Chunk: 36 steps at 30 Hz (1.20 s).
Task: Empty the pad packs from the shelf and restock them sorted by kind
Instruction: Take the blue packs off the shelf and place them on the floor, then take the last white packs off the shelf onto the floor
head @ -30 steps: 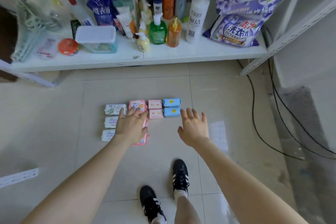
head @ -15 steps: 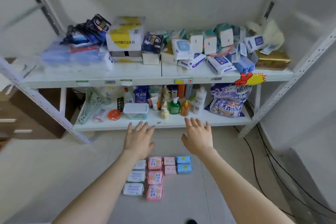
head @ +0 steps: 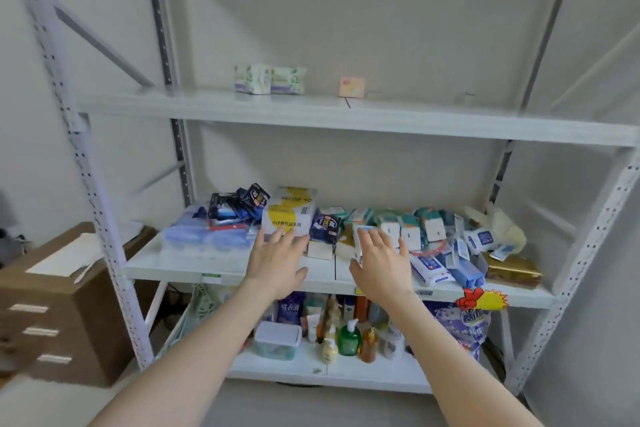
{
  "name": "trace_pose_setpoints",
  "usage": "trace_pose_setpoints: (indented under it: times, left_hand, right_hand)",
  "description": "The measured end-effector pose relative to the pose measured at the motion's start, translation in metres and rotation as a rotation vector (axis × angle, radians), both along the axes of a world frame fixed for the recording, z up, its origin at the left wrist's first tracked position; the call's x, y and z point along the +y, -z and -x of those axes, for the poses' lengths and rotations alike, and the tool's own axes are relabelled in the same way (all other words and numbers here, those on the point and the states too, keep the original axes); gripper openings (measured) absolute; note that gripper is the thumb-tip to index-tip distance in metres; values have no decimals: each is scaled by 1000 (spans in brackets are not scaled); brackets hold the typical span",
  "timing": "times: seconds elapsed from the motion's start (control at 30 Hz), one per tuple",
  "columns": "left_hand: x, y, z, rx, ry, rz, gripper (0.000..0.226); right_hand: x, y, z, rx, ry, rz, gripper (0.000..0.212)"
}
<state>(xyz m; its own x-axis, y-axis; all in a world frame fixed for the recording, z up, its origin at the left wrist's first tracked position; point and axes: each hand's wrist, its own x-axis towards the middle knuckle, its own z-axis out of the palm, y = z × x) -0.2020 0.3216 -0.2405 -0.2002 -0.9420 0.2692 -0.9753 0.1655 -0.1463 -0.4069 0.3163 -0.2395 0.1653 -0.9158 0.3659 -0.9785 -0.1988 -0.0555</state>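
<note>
White shelf (head: 207, 106) holds 3 pad packs (head: 288, 80); left hand (head: 277, 262), right hand (head: 382, 263) spread.

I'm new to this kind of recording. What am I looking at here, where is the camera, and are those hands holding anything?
No machine here: a person works bare-handed, and one wide-angle camera on their head looks forward and down, so their own arms reach into view. The left hand and right hand are both open, fingers spread, holding nothing, in front of the crowded middle shelf, near a white-and-yellow box. The upper shelf carries two green-and-white pad packs side by side and a pink pad pack to their right. The bottom shelf holds bottles, among them a green pump bottle, and a lidded plastic tub.
</note>
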Motion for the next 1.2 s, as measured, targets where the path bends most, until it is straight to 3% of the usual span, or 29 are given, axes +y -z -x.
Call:
trace_pose_setpoints:
  times: [0.23,0.7,0.9,1.2]
  left_hand:
    - [-27,-96,-27,-45,-1,188,68]
    - [-140,-231,-105,-141,-34,432,66]
    - [-211,-267,-153,-87,-65,434,69]
    - [-317,-301,-225,49,49,325,76]
  right_hand:
    - [-35,-88,-27,-5,-45,212,61]
    - [-157,-196,-85,-78,-133,419,56]
    - [-246,-236,-111,-135,-199,427,59]
    - [-357,-270,-158,-134,-259,316,63]
